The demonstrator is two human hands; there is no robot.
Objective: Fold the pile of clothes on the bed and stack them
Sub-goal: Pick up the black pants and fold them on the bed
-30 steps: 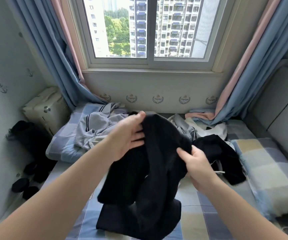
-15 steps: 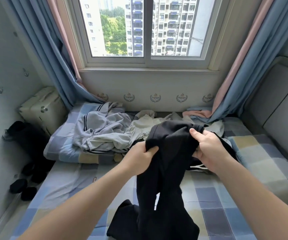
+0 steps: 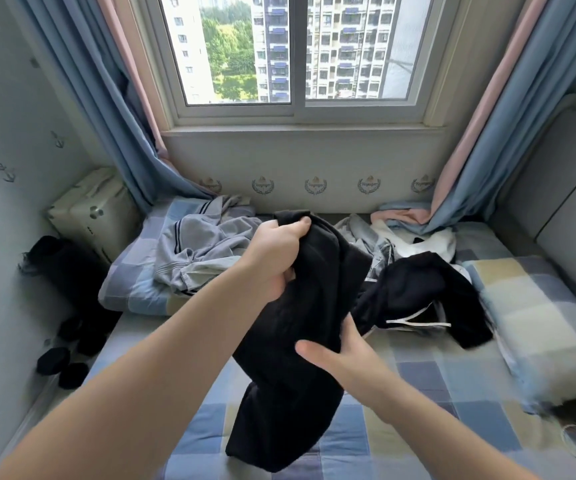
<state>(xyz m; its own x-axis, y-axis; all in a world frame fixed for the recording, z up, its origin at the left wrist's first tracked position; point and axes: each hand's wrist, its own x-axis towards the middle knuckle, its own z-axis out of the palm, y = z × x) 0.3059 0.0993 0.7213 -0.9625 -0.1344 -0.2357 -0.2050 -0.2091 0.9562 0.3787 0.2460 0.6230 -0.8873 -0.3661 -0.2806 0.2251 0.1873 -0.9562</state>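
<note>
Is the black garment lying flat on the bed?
No, the left hand grips the black garment at its top and the right hand its middle, holding it bunched above the bed.

held garment (image 3: 297, 341) was black | far-left garment (image 3: 196, 251) was grey with dark stripes | right garment (image 3: 418, 292) was black, white cord | bedsheet (image 3: 418, 393) was checked blue, grey, cream | curtains (image 3: 99, 98) were blue, pink-edged

Bright daylight came in through the far window (image 3: 293, 50), lighting the room evenly with soft shadows. Wide-angle distortion bowed the curtains (image 3: 82, 98) at the edges. The near-right pillow (image 3: 535, 341) was smeared by motion blur.
</note>
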